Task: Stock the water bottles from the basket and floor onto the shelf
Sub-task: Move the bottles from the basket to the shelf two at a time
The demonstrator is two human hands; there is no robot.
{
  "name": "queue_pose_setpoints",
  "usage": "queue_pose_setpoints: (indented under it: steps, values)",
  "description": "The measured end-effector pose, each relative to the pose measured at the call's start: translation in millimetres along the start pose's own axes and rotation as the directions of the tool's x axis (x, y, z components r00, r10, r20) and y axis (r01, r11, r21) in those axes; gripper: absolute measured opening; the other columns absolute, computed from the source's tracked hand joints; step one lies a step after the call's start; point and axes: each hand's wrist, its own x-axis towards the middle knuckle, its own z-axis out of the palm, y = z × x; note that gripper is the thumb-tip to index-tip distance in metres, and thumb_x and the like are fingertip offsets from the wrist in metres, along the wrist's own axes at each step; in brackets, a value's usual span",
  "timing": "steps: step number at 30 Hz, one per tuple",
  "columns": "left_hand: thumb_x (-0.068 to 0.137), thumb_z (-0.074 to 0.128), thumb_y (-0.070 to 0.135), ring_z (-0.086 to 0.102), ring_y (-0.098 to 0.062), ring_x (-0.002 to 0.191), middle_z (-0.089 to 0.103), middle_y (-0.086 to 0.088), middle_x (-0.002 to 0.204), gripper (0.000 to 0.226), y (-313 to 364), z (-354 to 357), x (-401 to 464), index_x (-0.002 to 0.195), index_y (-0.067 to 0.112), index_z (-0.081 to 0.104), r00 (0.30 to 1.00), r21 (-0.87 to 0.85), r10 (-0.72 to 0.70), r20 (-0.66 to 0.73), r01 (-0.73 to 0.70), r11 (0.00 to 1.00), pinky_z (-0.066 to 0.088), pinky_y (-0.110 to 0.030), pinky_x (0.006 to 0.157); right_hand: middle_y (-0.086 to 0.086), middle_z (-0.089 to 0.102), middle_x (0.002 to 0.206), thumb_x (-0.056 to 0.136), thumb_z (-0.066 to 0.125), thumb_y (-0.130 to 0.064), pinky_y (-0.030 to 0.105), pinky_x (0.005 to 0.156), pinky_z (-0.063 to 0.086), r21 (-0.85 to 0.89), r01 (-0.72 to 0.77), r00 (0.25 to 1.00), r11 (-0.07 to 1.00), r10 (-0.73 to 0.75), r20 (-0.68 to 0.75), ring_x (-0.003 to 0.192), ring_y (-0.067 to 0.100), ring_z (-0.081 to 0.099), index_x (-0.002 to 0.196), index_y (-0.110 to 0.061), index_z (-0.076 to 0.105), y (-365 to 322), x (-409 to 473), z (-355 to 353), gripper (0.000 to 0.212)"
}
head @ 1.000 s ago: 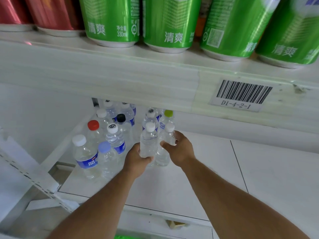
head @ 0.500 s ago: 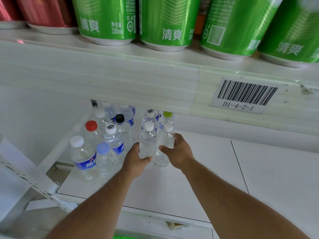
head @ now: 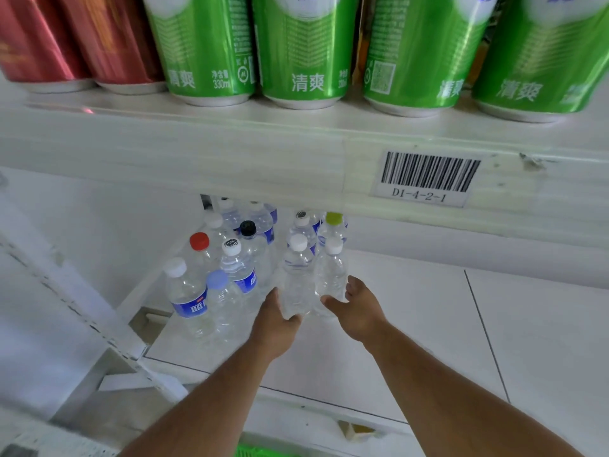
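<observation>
Two clear water bottles with white caps stand side by side on the lower white shelf [head: 412, 324]. My left hand [head: 275, 319] holds the left bottle [head: 298, 275] low down, thumb on its left side and fingers curled round its base. My right hand [head: 361, 310] sits just behind the right bottle [head: 331, 273] with thumb and fingers spread loosely, a fingertip at the bottle's base. To their left stands a cluster of several stocked bottles [head: 230, 268] with white, red, black, blue and yellow-green caps.
The upper shelf [head: 230, 159] hangs close overhead, carrying green cans [head: 306, 51] and red cans [head: 75, 37], with a barcode label [head: 428, 176] on its edge. A slanted white upright [head: 82, 311] borders the left. A green basket edge [head: 260, 451] shows at the bottom.
Both bottles now stand on the shelf beside the cluster. My right hand has loosened and drawn back from its bottle. The left hand has slid down to its bottle's base.
</observation>
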Motion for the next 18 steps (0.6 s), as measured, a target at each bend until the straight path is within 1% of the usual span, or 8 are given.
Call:
queue_pose_setpoints:
  steps: [2, 4, 6, 9, 10, 12, 15, 18]
  values:
    - [0.085, 0.068, 0.023, 0.047, -0.018, 0.132, 0.046, -0.003, 0.146, 0.077, 0, -7, -15, 0.151, 0.021, 0.029, 0.999, 0.063, -0.002, 0.037, 0.0, 0.998, 0.037, -0.023, 0.096, 0.002, 0.046, 0.15, 0.09, 0.066, -0.045, 0.032, 0.102, 0.041, -0.043, -0.035, 0.999, 0.998, 0.034, -0.016, 0.137, 0.024, 0.045, 0.154, -0.017, 0.027, 2, -16, 0, 0.08]
    - [0.087, 0.066, 0.028, 0.042, -0.019, 0.137, 0.038, -0.006, 0.153, 0.08, 2, -16, -31, 0.154, 0.022, 0.023, 0.991, 0.16, 0.019, 0.135, -0.041, 0.986, 0.037, -0.025, 0.104, 0.006, 0.041, 0.155, 0.093, 0.059, -0.049, 0.034, 0.105, 0.04, -0.148, -0.046, 0.998, 0.988, 0.041, -0.039, 0.134, 0.026, 0.048, 0.156, -0.015, 0.021, 5, -37, 1, 0.081]
    - [0.089, 0.062, 0.036, 0.038, -0.019, 0.14, 0.03, -0.003, 0.158, 0.079, 3, -28, -46, 0.155, 0.026, 0.019, 0.967, 0.287, 0.074, 0.244, -0.145, 0.947, 0.034, -0.026, 0.108, 0.007, 0.044, 0.152, 0.095, 0.053, -0.052, 0.035, 0.107, 0.039, -0.29, -0.03, 0.998, 0.957, 0.011, -0.068, 0.133, 0.027, 0.049, 0.155, -0.015, 0.024, 9, -63, 5, 0.077]
    - [0.089, 0.059, 0.041, 0.036, -0.017, 0.141, 0.028, 0.004, 0.16, 0.076, 6, -51, -71, 0.154, 0.031, 0.021, 0.92, 0.431, 0.184, 0.346, -0.33, 0.84, 0.032, -0.028, 0.11, 0.006, 0.049, 0.147, 0.096, 0.048, -0.054, 0.038, 0.106, 0.037, -0.504, 0.023, 0.989, 0.863, -0.094, -0.115, 0.133, 0.029, 0.044, 0.147, -0.016, 0.039, 13, -108, 16, 0.064]
    - [0.089, 0.059, 0.041, 0.036, -0.017, 0.142, 0.028, 0.005, 0.16, 0.076, 7, -58, -81, 0.154, 0.031, 0.022, 0.906, 0.466, 0.208, 0.37, -0.374, 0.801, 0.032, -0.03, 0.11, 0.005, 0.046, 0.149, 0.095, 0.047, -0.055, 0.039, 0.107, 0.036, -0.568, 0.027, 0.986, 0.823, -0.114, -0.118, 0.135, 0.029, 0.041, 0.146, -0.016, 0.039, 15, -124, 21, 0.064]
    - [0.088, 0.058, 0.042, 0.036, -0.02, 0.141, 0.028, 0.006, 0.16, 0.075, 9, -69, -103, 0.153, 0.031, 0.023, 0.873, 0.529, 0.247, 0.42, -0.457, 0.715, 0.034, -0.034, 0.111, 0.006, 0.035, 0.157, 0.095, 0.045, -0.058, 0.04, 0.114, 0.029, -0.673, 0.007, 0.987, 0.74, -0.112, -0.113, 0.144, 0.029, 0.03, 0.152, -0.016, 0.031, 19, -155, 31, 0.072]
    - [0.088, 0.056, 0.042, 0.035, -0.023, 0.141, 0.027, 0.005, 0.16, 0.073, 11, -74, -134, 0.152, 0.03, 0.024, 0.818, 0.575, 0.289, 0.497, -0.56, 0.596, 0.036, -0.039, 0.111, 0.006, 0.027, 0.162, 0.095, 0.043, -0.059, 0.039, 0.119, 0.021, -0.726, -0.03, 0.986, 0.687, -0.097, -0.133, 0.149, 0.027, 0.022, 0.155, -0.016, 0.025, 26, -198, 43, 0.076]
    - [0.087, 0.056, 0.042, 0.04, -0.025, 0.137, 0.033, 0.003, 0.156, 0.07, 9, -66, -164, 0.15, 0.029, 0.029, 0.775, 0.573, 0.308, 0.553, -0.621, 0.535, 0.039, -0.039, 0.107, 0.007, 0.039, 0.154, 0.094, 0.044, -0.058, 0.039, 0.116, 0.026, -0.744, -0.064, 0.982, 0.665, -0.092, -0.166, 0.143, 0.028, 0.031, 0.148, -0.013, 0.035, 35, -242, 46, 0.071]
